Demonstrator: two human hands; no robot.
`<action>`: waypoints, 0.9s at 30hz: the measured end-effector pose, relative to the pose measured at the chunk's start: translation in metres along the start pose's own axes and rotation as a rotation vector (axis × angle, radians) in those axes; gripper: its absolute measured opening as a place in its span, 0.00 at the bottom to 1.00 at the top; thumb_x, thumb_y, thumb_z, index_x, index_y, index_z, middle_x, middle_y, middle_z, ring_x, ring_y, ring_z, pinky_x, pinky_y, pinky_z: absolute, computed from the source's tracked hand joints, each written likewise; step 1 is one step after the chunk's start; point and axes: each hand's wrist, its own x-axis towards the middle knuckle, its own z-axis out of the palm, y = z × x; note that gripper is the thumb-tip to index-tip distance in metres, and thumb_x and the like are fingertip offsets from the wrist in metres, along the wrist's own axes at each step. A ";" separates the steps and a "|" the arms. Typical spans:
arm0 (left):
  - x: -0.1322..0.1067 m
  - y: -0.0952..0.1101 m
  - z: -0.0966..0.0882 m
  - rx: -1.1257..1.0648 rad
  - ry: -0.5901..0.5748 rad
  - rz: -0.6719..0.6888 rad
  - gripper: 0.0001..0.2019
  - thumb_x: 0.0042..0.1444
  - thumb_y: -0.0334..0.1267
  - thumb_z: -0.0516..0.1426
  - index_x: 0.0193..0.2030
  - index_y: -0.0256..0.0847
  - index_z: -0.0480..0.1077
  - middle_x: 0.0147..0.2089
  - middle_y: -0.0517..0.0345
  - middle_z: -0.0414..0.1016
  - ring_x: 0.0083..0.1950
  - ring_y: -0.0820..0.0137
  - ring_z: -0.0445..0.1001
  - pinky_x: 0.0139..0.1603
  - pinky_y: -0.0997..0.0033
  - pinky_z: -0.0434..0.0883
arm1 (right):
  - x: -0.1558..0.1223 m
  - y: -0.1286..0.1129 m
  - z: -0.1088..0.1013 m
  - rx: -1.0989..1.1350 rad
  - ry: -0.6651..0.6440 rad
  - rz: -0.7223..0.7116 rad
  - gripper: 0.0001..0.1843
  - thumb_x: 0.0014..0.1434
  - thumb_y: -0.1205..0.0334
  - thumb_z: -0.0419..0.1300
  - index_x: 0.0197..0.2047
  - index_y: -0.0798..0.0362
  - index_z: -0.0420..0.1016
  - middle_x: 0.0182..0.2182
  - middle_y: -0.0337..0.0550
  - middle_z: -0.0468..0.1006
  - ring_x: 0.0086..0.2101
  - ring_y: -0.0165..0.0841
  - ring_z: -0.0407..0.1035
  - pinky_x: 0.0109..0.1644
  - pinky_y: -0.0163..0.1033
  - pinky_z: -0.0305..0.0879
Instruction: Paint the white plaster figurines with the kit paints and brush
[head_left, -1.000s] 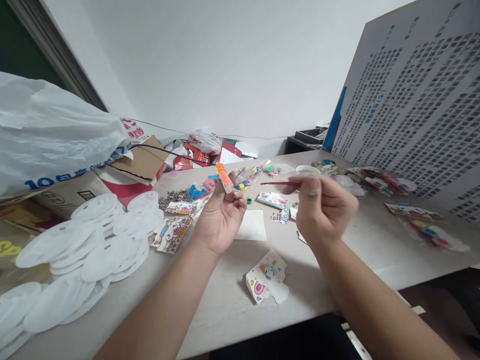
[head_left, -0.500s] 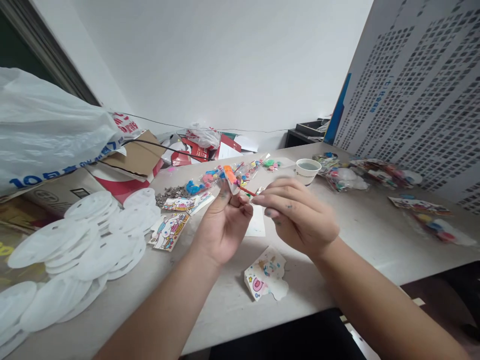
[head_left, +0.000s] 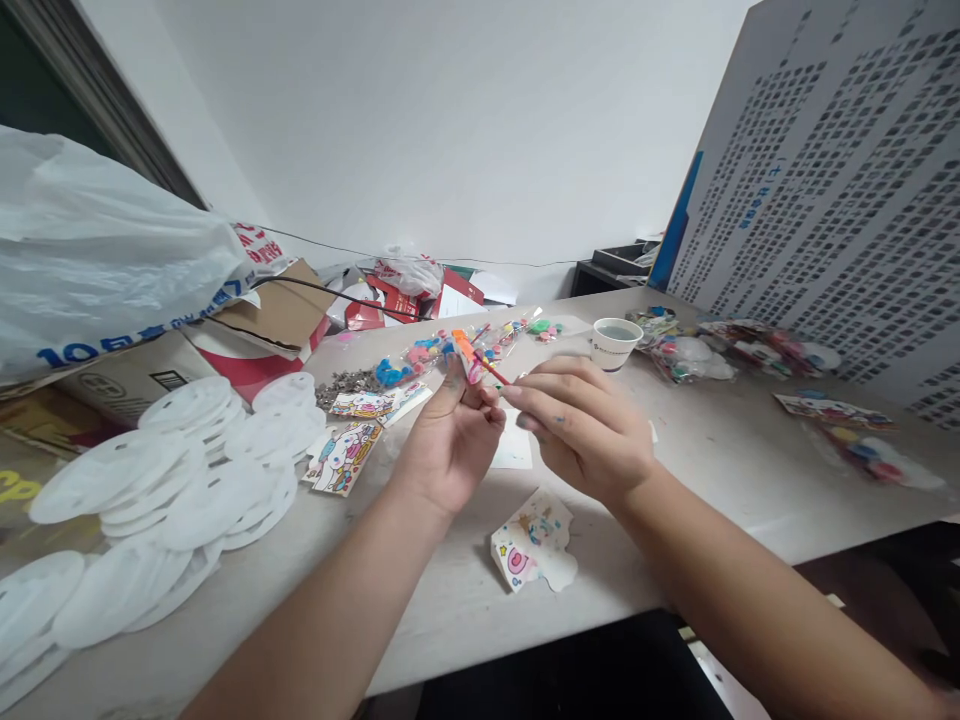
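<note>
1. Backdrop on my end: plain white wall (head_left: 450, 130), pale table (head_left: 720, 470) running across, and a big board covered in printed rows (head_left: 817, 210) leaning at the right.
2. My left hand (head_left: 450, 450) has a small orange-topped piece (head_left: 463, 346) pinched between thumb and fingers, held up over the middle of the table.
3. My right hand (head_left: 585, 420) is gripping a thin red brush (head_left: 492, 372) in its fingertips, angled so the far end reaches that piece. Can't tell if the tip's actually touching, too small from here.
4. Below the hands there's a ragged-edged cartoon card (head_left: 534, 545) lying flat on the table.
5. Paper cup (head_left: 615, 350) with liquid in it stands upright beyond the right hand, some plastic packs (head_left: 690, 362) just beside it.
6. Left side's messy: overlapping white discs (head_left: 217, 500), Cinnamoroll-looking cards (head_left: 346, 455), and a little heap of metal bits (head_left: 346, 386) near them.
</note>
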 end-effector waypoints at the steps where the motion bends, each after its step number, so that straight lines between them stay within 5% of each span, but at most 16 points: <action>1: 0.000 0.000 0.001 -0.001 -0.003 0.002 0.04 0.57 0.31 0.64 0.39 0.37 0.74 0.28 0.64 0.71 0.29 0.79 0.70 0.29 0.80 0.66 | 0.000 0.001 0.001 0.004 -0.023 -0.010 0.12 0.63 0.70 0.59 0.49 0.56 0.76 0.38 0.51 0.83 0.39 0.36 0.76 0.42 0.46 0.77; 6: 0.000 0.000 0.003 0.018 0.050 0.003 0.05 0.60 0.33 0.61 0.33 0.36 0.72 0.27 0.62 0.70 0.28 0.78 0.69 0.30 0.78 0.68 | -0.003 0.003 -0.001 0.069 -0.062 -0.069 0.07 0.63 0.72 0.58 0.43 0.61 0.77 0.34 0.55 0.82 0.38 0.37 0.76 0.42 0.45 0.77; 10: 0.001 0.000 0.001 0.002 0.020 0.017 0.06 0.58 0.31 0.62 0.32 0.37 0.70 0.26 0.64 0.70 0.28 0.79 0.70 0.30 0.79 0.68 | -0.003 0.002 -0.001 -0.008 0.027 -0.043 0.11 0.63 0.70 0.58 0.48 0.60 0.76 0.36 0.54 0.82 0.39 0.37 0.75 0.42 0.46 0.77; 18: 0.002 -0.001 0.002 0.009 0.027 0.027 0.07 0.60 0.31 0.61 0.31 0.36 0.70 0.26 0.63 0.70 0.26 0.79 0.69 0.29 0.78 0.67 | -0.006 0.006 0.001 0.006 -0.089 -0.071 0.09 0.64 0.70 0.58 0.47 0.59 0.76 0.35 0.51 0.82 0.39 0.37 0.75 0.40 0.45 0.78; 24: 0.007 -0.001 -0.003 0.032 0.030 0.044 0.06 0.59 0.32 0.62 0.32 0.36 0.70 0.26 0.63 0.70 0.28 0.79 0.70 0.29 0.79 0.67 | -0.006 0.005 0.002 -0.044 0.039 -0.066 0.13 0.63 0.70 0.58 0.51 0.59 0.75 0.37 0.53 0.82 0.39 0.37 0.75 0.41 0.46 0.77; 27: 0.007 -0.001 -0.003 0.042 0.022 0.039 0.05 0.59 0.33 0.63 0.33 0.36 0.71 0.27 0.62 0.71 0.28 0.79 0.70 0.26 0.81 0.65 | -0.007 0.005 0.007 -0.060 -0.008 -0.082 0.13 0.62 0.72 0.59 0.51 0.60 0.75 0.38 0.54 0.82 0.40 0.38 0.76 0.42 0.47 0.78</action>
